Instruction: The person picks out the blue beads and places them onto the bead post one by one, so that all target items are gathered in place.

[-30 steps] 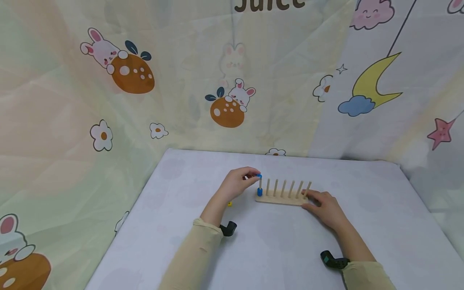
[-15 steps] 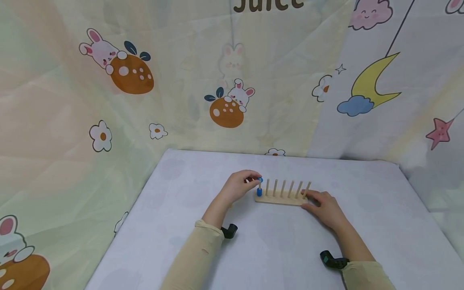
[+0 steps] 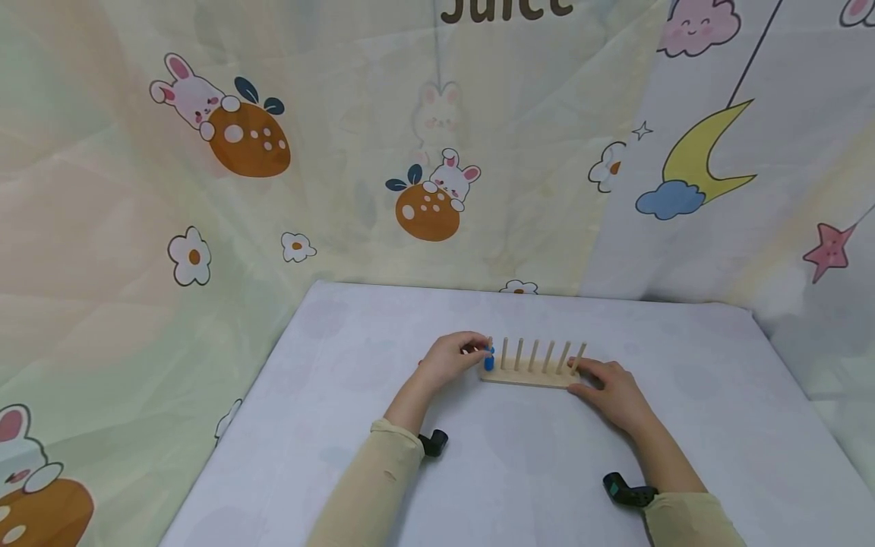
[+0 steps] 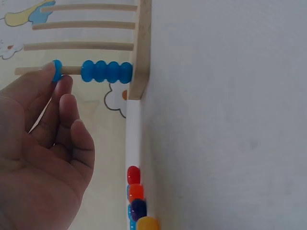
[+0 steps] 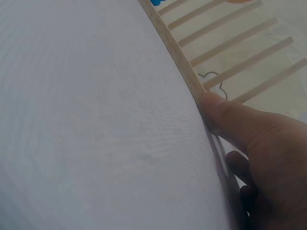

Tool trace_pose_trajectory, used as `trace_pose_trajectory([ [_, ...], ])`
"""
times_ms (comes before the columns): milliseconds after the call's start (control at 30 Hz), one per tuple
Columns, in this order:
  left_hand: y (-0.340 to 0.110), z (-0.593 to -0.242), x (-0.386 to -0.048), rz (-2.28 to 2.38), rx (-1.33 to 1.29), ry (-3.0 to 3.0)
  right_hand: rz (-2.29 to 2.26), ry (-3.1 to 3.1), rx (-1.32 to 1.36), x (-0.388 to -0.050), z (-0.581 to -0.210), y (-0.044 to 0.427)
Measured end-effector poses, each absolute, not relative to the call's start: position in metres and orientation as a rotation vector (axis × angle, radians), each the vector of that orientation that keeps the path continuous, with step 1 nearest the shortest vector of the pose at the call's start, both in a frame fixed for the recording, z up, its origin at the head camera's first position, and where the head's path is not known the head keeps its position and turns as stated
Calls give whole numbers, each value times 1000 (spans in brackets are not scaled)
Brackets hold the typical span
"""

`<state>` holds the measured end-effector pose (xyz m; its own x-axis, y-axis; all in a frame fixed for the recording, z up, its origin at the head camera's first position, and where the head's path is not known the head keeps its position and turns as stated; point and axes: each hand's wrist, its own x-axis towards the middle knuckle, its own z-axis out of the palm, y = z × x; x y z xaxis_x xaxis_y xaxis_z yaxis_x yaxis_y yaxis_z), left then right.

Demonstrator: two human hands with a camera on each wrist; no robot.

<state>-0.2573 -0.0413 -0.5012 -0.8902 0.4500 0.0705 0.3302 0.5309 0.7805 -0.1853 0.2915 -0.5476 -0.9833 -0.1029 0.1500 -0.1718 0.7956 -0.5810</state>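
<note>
A wooden peg board (image 3: 526,377) with several upright pegs stands on the table. My left hand (image 3: 447,357) is at its leftmost peg, pinching a blue bead (image 4: 57,71) between thumb and index finger. That bead is threaded on the peg, a little above several stacked blue beads (image 4: 106,71) that reach down to the base. In the left wrist view a gap of bare peg shows between them. At the other end of the board, my right hand (image 3: 615,391) grips the base, its thumb (image 5: 216,103) on the near edge; its fingertips are partly hidden.
Loose beads lie on the table in the left wrist view: a red bead (image 4: 134,175), an orange bead (image 4: 136,191), a dark blue bead (image 4: 138,209) and a yellow bead (image 4: 147,224), with blue ones behind. A printed cloth (image 3: 342,152) hangs behind the table (image 3: 519,471).
My left hand has come down along the leftmost peg with the blue bead, from the peg's tip toward the stack. The right hand and the board stay in place.
</note>
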Motion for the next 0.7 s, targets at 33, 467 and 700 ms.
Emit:
trace_pose_trajectory([
  [33, -41, -502, -257, 1293, 676, 2624, 943, -2870, 223, -185, -548, 292],
  [467, -42, -508, -256, 1244, 675, 2637, 944, -2869, 227, -187, -552, 293],
  [700, -44, -507, -255, 1213, 712, 2636, 935, -2876, 222, -187, -552, 293],
])
